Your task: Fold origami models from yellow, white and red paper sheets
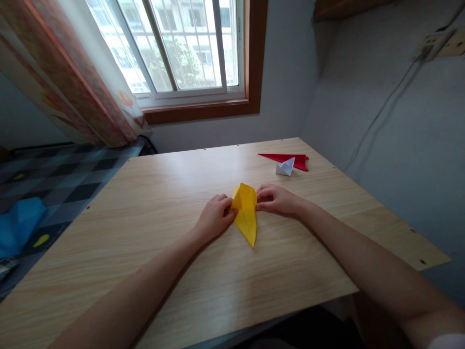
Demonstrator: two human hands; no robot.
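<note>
OK, we have yellow folded paper (pixel 247 213) at mid-table, right between the two hands, its point facing 6 o'clock. We can't tell whether it rests on the wooden tabletop (pixel 163 194) or sits just above it.

Clock centred on that paper: left hand (pixel 216 215) at 9 o'clock, thumb and fingers closed on the near-side edge — we call that a grip. Right hand (pixel 278 198) at 2 o'clock, fingers curled, tips at the opposite edge; we can't tell whether they pinch it or only touch.

Out at 1 o'clock we see a small white folded paper (pixel 285 166), with a long red folded paper (pixel 300 161) just behind, partly covered from our view. Blue sheet (pixel 22 223) well off at 9 o'clock, on checked cloth (pixel 87 169). Window (pixel 181 48) at 11 — wall socket (pixel 452 43) at 2.
</note>
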